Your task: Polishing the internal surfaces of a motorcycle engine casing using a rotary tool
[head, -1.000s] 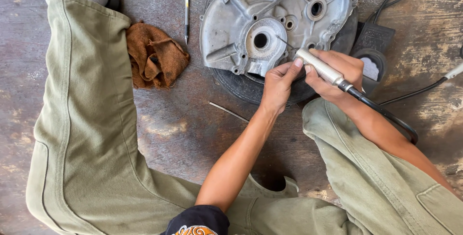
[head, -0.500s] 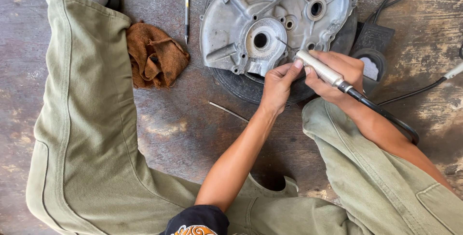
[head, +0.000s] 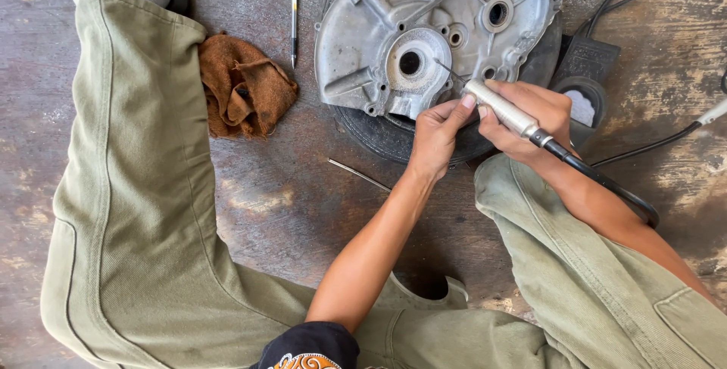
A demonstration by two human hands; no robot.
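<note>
A grey cast-metal engine cover [head: 424, 28] lies on a black tyre [head: 379, 130] on the concrete floor. My right hand [head: 530, 115] grips a silver rotary-tool handpiece [head: 503, 108] with a black flexible shaft [head: 606, 183] running off to the right. Its thin bit touches the cover near the round centre hole. My left hand [head: 435, 134] rests at the cover's lower edge, fingertips pinching the front end of the handpiece beside the right hand.
A crumpled brown rag [head: 242, 89] and a pen [head: 294, 24] lie left of the cover. A thin metal rod [head: 360, 174] lies on the floor below the tyre. A black foot pedal [head: 587, 81] and cables sit at right. My legs in olive trousers frame the area.
</note>
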